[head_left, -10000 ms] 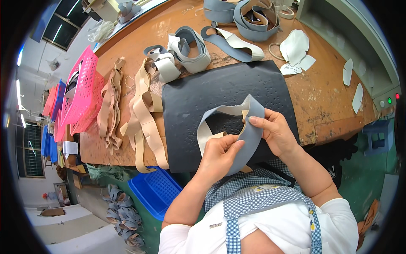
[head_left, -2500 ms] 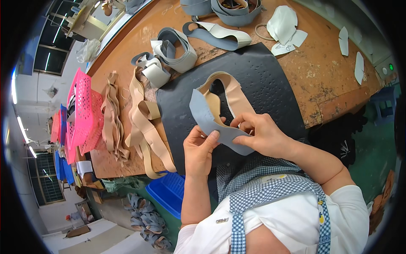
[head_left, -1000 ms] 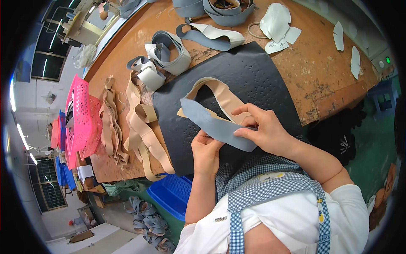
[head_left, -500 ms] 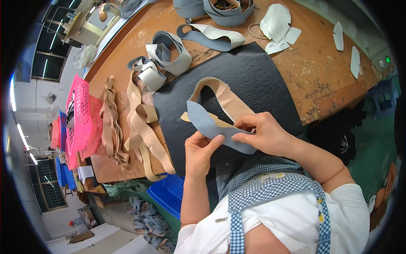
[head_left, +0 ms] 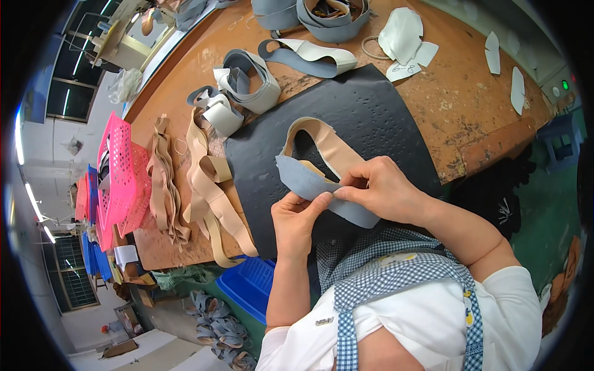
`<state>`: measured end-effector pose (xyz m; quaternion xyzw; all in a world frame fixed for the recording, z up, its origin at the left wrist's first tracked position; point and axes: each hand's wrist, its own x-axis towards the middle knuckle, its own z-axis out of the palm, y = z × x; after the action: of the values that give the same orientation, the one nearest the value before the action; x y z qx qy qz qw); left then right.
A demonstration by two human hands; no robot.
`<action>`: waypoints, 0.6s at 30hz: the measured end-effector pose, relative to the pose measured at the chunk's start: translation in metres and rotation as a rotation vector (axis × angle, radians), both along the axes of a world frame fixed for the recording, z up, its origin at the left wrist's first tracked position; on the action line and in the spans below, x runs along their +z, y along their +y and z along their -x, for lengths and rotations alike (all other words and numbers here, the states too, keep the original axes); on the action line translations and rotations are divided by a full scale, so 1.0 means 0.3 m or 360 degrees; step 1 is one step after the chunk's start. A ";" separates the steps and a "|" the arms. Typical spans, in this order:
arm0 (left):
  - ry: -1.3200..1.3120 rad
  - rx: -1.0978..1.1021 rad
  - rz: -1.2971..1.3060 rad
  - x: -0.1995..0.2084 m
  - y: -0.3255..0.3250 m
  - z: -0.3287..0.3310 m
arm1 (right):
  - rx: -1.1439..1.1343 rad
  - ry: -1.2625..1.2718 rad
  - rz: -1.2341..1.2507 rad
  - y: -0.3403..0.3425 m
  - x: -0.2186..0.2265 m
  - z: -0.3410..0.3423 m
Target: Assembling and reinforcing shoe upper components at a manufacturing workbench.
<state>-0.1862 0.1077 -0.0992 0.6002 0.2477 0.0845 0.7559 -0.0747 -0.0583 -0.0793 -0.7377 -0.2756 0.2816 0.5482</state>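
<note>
A looped leather strip, blue-grey on one face and tan on the other, is held just above a black mat. Gripping its near edge between thumb and fingers is my left hand. My right hand pinches the strip's upper edge, its thumb beside the left thumb. The tan side of the loop curves up and away over the mat. Fingers behind the strip are partly hidden.
Tan strips lie left of the mat. Rolled grey strips and white pattern pieces are farther back on the wooden table. A pink basket stands at the left; a blue crate sits below the table edge.
My right thumb and fingers have shifted left along the strip, up to the left thumb. The loop has moved slightly right and its grey end has dropped a little.
</note>
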 end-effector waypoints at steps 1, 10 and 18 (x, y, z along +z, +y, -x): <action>-0.0026 0.0008 -0.0037 0.000 -0.004 -0.003 | 0.0011 0.0057 0.0013 0.001 0.000 -0.008; 0.0080 0.0079 0.0163 0.001 0.033 -0.013 | 0.0038 0.0055 -0.0025 0.005 -0.003 -0.007; 0.0049 0.0090 0.0245 0.004 0.019 -0.016 | -0.0006 0.0066 -0.0056 0.020 -0.007 -0.016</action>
<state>-0.1813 0.1135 -0.0980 0.5343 0.2817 0.0773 0.7932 -0.0698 -0.0522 -0.0813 -0.7225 -0.2677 0.2910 0.5671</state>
